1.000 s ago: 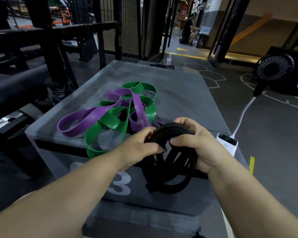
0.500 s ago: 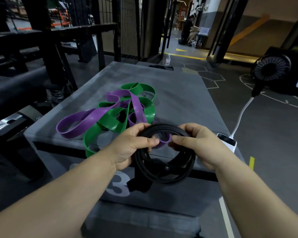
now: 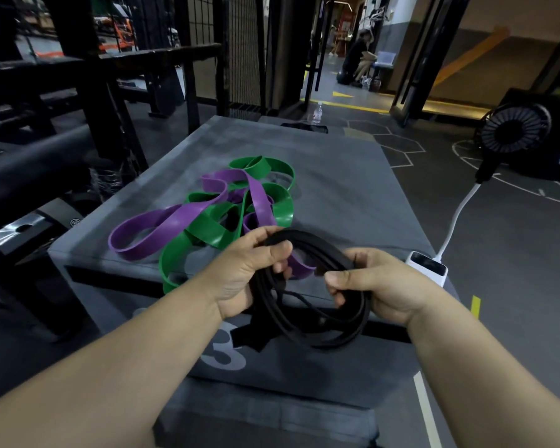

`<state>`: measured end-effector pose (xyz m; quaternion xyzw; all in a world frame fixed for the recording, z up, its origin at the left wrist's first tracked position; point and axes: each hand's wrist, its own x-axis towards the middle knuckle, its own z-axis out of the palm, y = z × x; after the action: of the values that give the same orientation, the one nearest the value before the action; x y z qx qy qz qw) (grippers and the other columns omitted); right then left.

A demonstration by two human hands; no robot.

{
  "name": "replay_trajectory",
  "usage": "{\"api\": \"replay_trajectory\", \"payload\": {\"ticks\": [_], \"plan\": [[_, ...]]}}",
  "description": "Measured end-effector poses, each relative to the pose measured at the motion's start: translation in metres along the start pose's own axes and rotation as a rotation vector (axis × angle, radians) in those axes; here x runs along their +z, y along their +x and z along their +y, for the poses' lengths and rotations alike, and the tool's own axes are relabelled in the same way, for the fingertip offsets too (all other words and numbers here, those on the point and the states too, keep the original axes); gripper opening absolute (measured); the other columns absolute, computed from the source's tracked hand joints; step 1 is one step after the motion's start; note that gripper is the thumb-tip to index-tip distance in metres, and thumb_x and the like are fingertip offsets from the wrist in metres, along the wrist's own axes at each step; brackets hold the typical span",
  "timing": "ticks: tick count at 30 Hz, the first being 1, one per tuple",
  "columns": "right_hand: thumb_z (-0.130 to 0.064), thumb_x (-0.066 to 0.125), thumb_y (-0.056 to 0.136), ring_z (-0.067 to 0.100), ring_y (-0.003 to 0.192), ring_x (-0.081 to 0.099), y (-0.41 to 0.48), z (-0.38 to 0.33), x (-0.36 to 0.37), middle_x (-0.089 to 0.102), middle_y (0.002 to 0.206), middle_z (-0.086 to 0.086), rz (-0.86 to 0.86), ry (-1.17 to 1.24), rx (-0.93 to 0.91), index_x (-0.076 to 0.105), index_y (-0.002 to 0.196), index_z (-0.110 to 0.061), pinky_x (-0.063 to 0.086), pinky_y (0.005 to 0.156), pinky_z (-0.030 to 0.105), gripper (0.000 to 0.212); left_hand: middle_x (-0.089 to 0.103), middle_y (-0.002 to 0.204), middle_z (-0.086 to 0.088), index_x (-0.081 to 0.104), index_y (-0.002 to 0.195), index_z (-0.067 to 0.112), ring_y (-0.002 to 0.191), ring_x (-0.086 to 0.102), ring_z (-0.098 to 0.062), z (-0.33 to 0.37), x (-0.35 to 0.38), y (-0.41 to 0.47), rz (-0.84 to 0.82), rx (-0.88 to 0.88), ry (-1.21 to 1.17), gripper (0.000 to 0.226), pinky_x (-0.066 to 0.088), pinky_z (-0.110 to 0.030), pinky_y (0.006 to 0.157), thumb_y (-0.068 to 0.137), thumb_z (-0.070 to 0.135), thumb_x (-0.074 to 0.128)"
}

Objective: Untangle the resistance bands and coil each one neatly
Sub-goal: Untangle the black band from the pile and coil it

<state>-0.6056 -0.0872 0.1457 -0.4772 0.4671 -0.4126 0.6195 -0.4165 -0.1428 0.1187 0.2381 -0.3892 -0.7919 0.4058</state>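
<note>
Black band [image 3: 317, 331]: held as a coil of several turns over near edge of box [image 3: 337, 189]; spread from tight bunch into wider ring within the last second.
Left hand [image 3: 249, 273]: gripped coil's left side.
Right hand [image 3: 379, 286]: clasped right side, fingers curled round turns.
Loose end [image 3: 249, 336]: hung below, untucked.
Green band [image 3: 207, 231], purple band [image 3: 175, 221]: lay tangled together on box, unmoved.
Progress: likely one coil nearly done, two left.

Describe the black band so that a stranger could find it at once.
Find the big grey box with a white 3 in front. At its near edge, the left hand and right hand hold the black resistance band in a loose coil. The green band and purple band behind lie tangled.
</note>
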Motion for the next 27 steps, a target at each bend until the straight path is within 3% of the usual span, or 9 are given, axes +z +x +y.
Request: {"api": "replay_trajectory", "payload": {"ticks": [3,6,8,12,14,17,20,24,27], "plan": [[-0.012,0.077,0.056,0.014,0.042,0.049,0.006,0.002,0.005,0.049,0.049,0.002,0.005,0.139,-0.099,0.061,0.053,-0.017,0.047,0.050,0.025,0.017,0.054,0.063,-0.001,0.053,0.104,0.010,0.051,0.051,-0.011,-0.002,0.003,-0.003,-0.030,-0.023,0.031,0.039,0.051,-0.024,0.051,0.069,0.001,0.069],[-0.016,0.089,0.040,0.013,0.050,0.054,0.006,-0.002,0.004,0.047,0.051,-0.003,0.032,0.511,-0.184,0.059,0.053,-0.016,0.057,0.068,0.033,0.032,0.068,0.086,-0.003,0.060,0.106,0.013,0.074,0.067,-0.014,-0.012,0.003,-0.007,-0.110,-0.101,0.256,0.046,0.056,-0.026,0.073,0.065,0.001,0.078],[-0.023,0.096,0.032,0.012,0.052,0.056,0.006,-0.004,-0.001,0.049,0.054,-0.004,0.081,0.607,-0.181,0.061,0.055,-0.014,0.058,0.067,0.032,0.043,0.072,0.093,-0.001,0.067,0.102,0.016,0.086,0.069,-0.013,-0.022,0.005,-0.010,-0.152,-0.186,0.321,0.035,0.054,-0.026,0.083,0.070,0.013,0.078],[-0.021,0.097,0.029,0.011,0.054,0.056,0.008,-0.001,-0.014,0.054,0.062,-0.003,0.121,0.669,-0.165,0.069,0.070,-0.009,0.053,0.055,0.025,0.051,0.074,0.087,-0.004,0.073,0.091,0.014,0.078,0.071,-0.014,-0.032,0.010,-0.008,-0.126,-0.268,0.294,0.023,0.056,-0.024,0.067,0.073,0.029,0.073],[-0.021,0.097,0.028,0.015,0.061,0.064,0.007,0.000,-0.022,0.058,0.064,-0.003,0.165,0.656,-0.160,0.074,0.076,-0.008,0.057,0.075,0.036,0.055,0.073,0.083,-0.007,0.075,0.085,0.012,0.071,0.071,-0.017,-0.030,0.013,-0.006,-0.054,-0.249,0.165,0.025,0.058,-0.026,0.063,0.074,0.033,0.067],[-0.024,0.096,0.038,0.016,0.064,0.066,0.005,0.000,-0.028,0.057,0.065,-0.002,0.176,0.608,-0.120,0.076,0.082,-0.009,0.051,0.093,0.046,0.050,0.072,0.101,-0.011,0.070,0.102,0.010,0.092,0.070,-0.022,-0.027,0.009,0.000,0.014,-0.150,0.156,0.040,0.056,-0.034,0.085,0.076,0.039,0.067],[-0.023,0.076,0.067,0.009,0.049,0.052,0.009,-0.002,-0.026,0.048,0.062,-0.003,0.195,0.644,-0.121,0.063,0.091,-0.008,0.059,0.070,0.035,0.031,0.069,0.114,-0.011,0.061,0.118,0.008,0.102,0.067,-0.022,-0.029,0.006,-0.002,-0.039,-0.173,0.191,0.048,0.054,-0.032,0.088,0.080,0.036,0.071],[-0.016,0.092,0.048,0.007,0.045,0.044,0.013,-0.002,-0.033,0.045,0.062,-0.005,0.098,0.795,-0.170,0.062,0.084,-0.007,0.048,0.050,0.023,0.048,0.068,0.103,-0.003,0.052,0.122,0.025,0.094,0.066,-0.021,-0.033,0.002,-0.007,-0.238,-0.317,0.242,0.052,0.056,-0.038,0.074,0.074,0.019,0.069],[-0.016,0.093,0.047,0.005,0.044,0.041,0.012,-0.001,-0.037,0.043,0.060,-0.007,0.076,0.778,-0.189,0.062,0.088,-0.007,0.043,0.046,0.020,0.052,0.070,0.095,0.000,0.050,0.119,0.031,0.082,0.064,-0.017,-0.032,0.000,-0.008,-0.248,-0.340,0.317,0.050,0.054,-0.032,0.066,0.074,0.019,0.066]]}}
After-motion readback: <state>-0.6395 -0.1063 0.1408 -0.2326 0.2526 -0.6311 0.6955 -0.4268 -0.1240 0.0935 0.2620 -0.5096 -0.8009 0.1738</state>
